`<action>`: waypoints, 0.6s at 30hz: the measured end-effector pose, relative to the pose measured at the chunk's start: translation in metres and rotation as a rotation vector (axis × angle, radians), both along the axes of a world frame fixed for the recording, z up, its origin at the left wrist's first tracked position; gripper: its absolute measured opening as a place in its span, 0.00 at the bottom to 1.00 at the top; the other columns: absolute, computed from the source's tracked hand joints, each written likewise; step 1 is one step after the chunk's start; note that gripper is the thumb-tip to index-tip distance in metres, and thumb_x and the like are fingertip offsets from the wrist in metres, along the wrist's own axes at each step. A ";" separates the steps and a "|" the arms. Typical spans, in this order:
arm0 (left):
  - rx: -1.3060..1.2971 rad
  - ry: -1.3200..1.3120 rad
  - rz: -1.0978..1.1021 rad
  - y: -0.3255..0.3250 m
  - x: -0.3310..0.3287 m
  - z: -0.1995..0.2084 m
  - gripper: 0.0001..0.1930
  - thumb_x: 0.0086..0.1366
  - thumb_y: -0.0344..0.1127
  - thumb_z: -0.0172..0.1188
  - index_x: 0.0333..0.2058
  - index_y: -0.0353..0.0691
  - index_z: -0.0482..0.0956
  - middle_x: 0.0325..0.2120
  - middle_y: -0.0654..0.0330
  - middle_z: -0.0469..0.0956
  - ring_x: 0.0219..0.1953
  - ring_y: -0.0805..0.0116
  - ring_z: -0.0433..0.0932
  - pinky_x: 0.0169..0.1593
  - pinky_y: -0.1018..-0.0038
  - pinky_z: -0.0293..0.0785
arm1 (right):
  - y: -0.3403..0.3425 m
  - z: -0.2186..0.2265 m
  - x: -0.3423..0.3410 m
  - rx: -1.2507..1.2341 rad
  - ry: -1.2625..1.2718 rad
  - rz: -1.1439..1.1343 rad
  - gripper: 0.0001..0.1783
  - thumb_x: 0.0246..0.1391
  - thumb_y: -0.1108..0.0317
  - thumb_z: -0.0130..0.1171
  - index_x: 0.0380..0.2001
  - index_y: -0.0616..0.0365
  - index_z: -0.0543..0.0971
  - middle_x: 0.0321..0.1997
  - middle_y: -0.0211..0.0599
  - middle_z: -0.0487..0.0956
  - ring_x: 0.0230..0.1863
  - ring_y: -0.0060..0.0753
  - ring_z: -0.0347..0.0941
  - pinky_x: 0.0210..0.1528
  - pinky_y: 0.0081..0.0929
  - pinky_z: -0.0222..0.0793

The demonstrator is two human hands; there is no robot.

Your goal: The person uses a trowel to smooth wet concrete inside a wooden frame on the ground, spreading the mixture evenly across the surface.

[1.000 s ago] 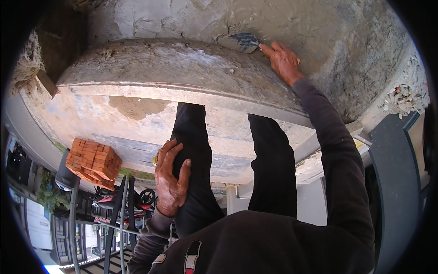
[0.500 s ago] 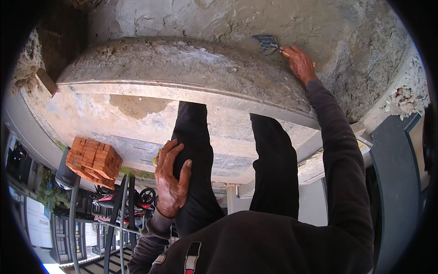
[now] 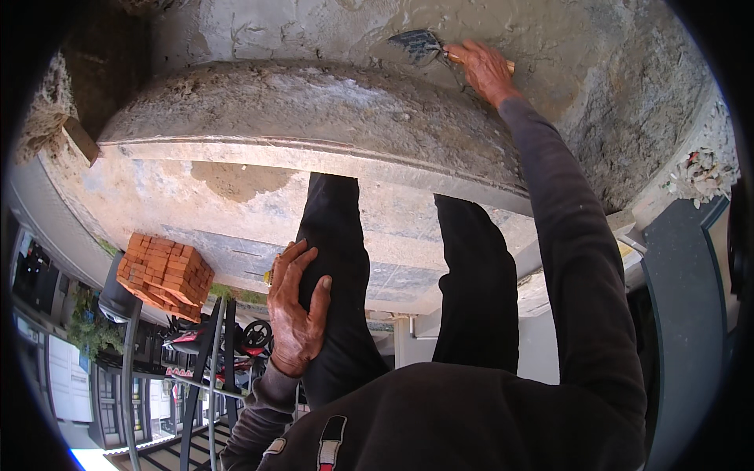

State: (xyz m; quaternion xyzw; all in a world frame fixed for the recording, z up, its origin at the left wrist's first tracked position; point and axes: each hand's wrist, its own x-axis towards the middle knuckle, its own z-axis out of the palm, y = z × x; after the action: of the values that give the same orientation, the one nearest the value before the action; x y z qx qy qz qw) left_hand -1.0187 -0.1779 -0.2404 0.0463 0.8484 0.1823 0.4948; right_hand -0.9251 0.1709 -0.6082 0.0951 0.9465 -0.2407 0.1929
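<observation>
My right hand (image 3: pixel 485 72) is closed round the wooden handle of a trowel (image 3: pixel 417 45), its arm stretched far ahead. The trowel's dark metal blade lies against wet grey mortar (image 3: pixel 330 31) spread over the surface at the top of the view. My left hand (image 3: pixel 297 306) rests with fingers spread on the thigh of my black trousers (image 3: pixel 338 267). A yellow ring shows on one of its fingers. Between my legs and the mortar runs a rough, mortar-crusted ledge (image 3: pixel 275 98) with a pale straight strip along its near edge.
At the left stands a stack of orange bricks (image 3: pixel 165 275). Metal railings (image 3: pixel 188 385) and a red and black motorcycle (image 3: pixel 255 336) are at the lower left. White rubble (image 3: pixel 697 169) lies at the far right, near a grey panel (image 3: pixel 683 290). A wood block (image 3: pixel 79 141) sits at the ledge's left end.
My right hand has moved left and slightly farther away, carrying the trowel across the mortar. My left hand stays on the thigh.
</observation>
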 end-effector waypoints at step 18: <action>0.025 0.017 0.008 0.002 -0.001 0.000 0.19 0.62 0.36 0.58 0.49 0.31 0.76 0.54 0.42 0.71 0.60 0.42 0.67 0.63 0.55 0.61 | 0.031 0.039 0.053 -0.017 -0.202 -0.098 0.28 0.51 0.80 0.52 0.55 0.44 0.76 0.55 0.45 0.77 0.57 0.57 0.71 0.56 0.46 0.68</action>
State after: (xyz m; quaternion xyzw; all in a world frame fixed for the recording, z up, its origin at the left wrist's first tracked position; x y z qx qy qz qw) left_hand -1.0201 -0.1760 -0.2402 0.0505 0.8504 0.1945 0.4862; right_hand -0.8720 0.2017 -0.5687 0.1635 0.9143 -0.2470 0.2762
